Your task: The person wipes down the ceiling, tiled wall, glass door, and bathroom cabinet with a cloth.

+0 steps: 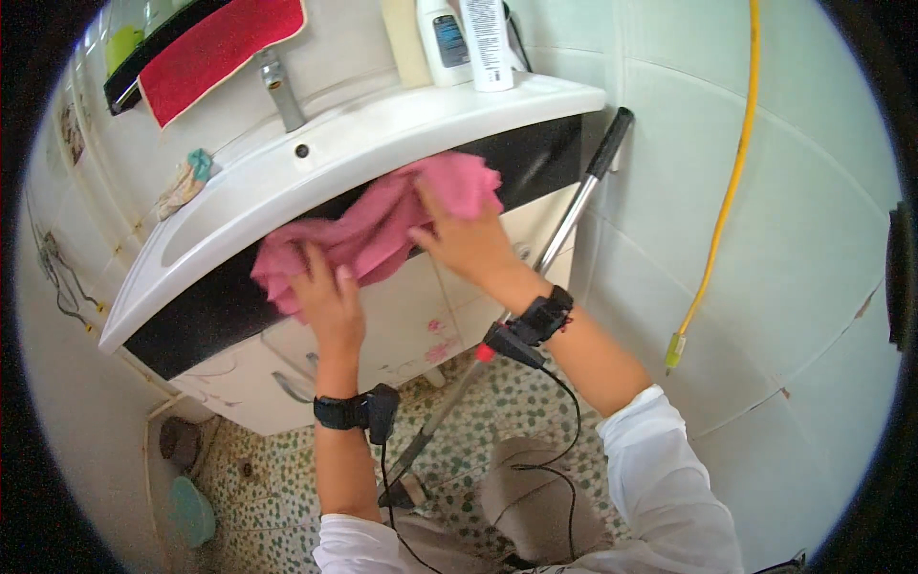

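Observation:
A pink cloth is bunched and spread against the black band just under the front edge of the white washbasin. My left hand holds its left end, with the fingers partly sunk in the folds. Toward the cloth's right end, my right hand grips it too, thumb and fingers on the fabric and slightly blurred. Folds hide some of the fingertips. Each wrist wears a black strap with a small device and a cable.
A long-handled pole leans by the cabinet on my right. Bottles and a faucet stand on the basin. A red towel hangs behind it. A yellow hose hangs along the right wall. A green basin sits at lower left.

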### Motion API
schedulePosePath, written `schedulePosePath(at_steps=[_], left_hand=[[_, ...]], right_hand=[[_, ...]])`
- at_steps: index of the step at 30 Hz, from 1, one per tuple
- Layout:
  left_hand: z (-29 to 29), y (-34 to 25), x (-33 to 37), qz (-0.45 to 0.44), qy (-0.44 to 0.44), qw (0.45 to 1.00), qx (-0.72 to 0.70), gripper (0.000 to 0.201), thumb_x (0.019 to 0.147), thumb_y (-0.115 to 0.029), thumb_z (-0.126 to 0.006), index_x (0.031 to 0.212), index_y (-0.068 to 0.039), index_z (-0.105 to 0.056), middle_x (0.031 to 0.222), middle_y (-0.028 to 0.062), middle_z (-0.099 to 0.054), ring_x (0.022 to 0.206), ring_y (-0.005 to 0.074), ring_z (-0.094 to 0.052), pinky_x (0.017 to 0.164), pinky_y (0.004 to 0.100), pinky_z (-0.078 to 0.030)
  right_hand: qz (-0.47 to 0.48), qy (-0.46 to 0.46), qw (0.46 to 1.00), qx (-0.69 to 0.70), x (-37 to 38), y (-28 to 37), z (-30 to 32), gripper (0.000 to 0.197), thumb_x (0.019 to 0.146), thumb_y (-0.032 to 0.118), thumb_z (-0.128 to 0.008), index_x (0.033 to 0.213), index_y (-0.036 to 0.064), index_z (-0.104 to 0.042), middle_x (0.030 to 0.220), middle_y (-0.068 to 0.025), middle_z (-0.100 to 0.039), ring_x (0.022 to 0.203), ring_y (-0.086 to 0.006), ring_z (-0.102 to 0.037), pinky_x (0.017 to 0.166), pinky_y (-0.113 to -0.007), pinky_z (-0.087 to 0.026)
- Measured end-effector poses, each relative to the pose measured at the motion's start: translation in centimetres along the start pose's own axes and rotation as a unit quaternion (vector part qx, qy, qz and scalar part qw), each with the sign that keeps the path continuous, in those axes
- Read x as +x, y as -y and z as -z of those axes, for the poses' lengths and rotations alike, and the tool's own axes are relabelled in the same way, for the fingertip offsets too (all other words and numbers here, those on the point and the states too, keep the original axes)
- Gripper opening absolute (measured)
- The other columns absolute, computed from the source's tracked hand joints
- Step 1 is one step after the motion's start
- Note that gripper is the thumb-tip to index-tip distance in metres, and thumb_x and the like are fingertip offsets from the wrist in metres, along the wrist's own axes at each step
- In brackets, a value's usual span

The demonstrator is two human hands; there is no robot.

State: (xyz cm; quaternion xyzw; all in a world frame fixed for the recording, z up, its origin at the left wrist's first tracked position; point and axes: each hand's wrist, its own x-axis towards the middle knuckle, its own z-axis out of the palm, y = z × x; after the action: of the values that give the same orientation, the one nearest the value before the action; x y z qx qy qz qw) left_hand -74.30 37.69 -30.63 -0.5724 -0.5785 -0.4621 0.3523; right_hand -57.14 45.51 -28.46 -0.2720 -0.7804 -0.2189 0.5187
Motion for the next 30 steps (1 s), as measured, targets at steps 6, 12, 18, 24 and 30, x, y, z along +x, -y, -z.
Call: schedulePosePath(at_steps=[6,12,18,24,30], left_hand=[[-5.8,-11.3,2.4,-0.072,0.188,0.972,-0.122,0.051,0.074,-0.026,-0.045,0.117,-0.001,-0.032,0.106,0.0254,-0.040,0.102,0.0411,-0.034,0.086,0.0416,-0.029],[-8.5,-13.7,2.1,-0.137,0.207,0.963,-0.106,0.050,0.074,-0.028,-0.044,0.117,-0.004,-0.034,0.113,0.0223,-0.037,0.105,0.0365,-0.034,0.086,0.0387,-0.030],[-7.2,-10.3,-2.8,-0.182,0.226,0.957,-0.025,0.048,0.072,-0.027,-0.047,0.115,-0.007,-0.037,0.110,0.0135,-0.042,0.098,0.0244,-0.043,0.076,0.0365,-0.035],[-2.9,-3.1,-9.7,-0.119,0.339,0.929,0.086,0.046,0.074,-0.025,-0.046,0.113,-0.003,-0.038,0.114,0.0148,-0.038,0.105,0.0291,-0.036,0.085,0.0421,-0.028],[1.1,4.1,-13.5,-0.139,0.275,0.932,0.192,0.047,0.070,-0.022,-0.049,0.112,-0.003,-0.040,0.112,0.0152,-0.040,0.103,0.0320,-0.036,0.086,0.0419,-0.029]], right_hand=[[-0.287,0.026,0.956,0.061,-1.3,-9.2,3.6,0.060,0.075,0.025,-0.043,0.119,-0.0048,-0.016,0.070,-0.0233,-0.053,0.063,-0.0370,-0.052,0.055,-0.042,-0.041],[-0.329,-0.041,0.933,0.140,-0.9,-12.0,3.5,0.050,0.070,0.010,-0.044,0.109,-0.0126,-0.022,0.086,-0.0299,-0.047,0.080,-0.0407,-0.047,0.067,-0.040,-0.040],[-0.292,0.020,0.953,0.080,-4.9,-8.1,1.4,0.049,0.066,0.009,-0.047,0.106,-0.0114,-0.026,0.085,-0.0301,-0.046,0.075,-0.0411,-0.048,0.063,-0.043,-0.041],[-0.301,0.295,0.888,0.184,-8.3,0.8,0.5,0.070,0.067,0.019,-0.050,0.118,-0.0114,-0.013,0.098,-0.0316,-0.041,0.076,-0.0391,-0.050,0.062,-0.041,-0.043],[-0.189,0.211,0.943,0.174,-12.3,6.5,-3.3,0.079,0.070,0.032,-0.052,0.120,-0.0092,-0.007,0.116,-0.0285,-0.027,0.101,-0.0392,-0.037,0.080,-0.040,-0.036]])
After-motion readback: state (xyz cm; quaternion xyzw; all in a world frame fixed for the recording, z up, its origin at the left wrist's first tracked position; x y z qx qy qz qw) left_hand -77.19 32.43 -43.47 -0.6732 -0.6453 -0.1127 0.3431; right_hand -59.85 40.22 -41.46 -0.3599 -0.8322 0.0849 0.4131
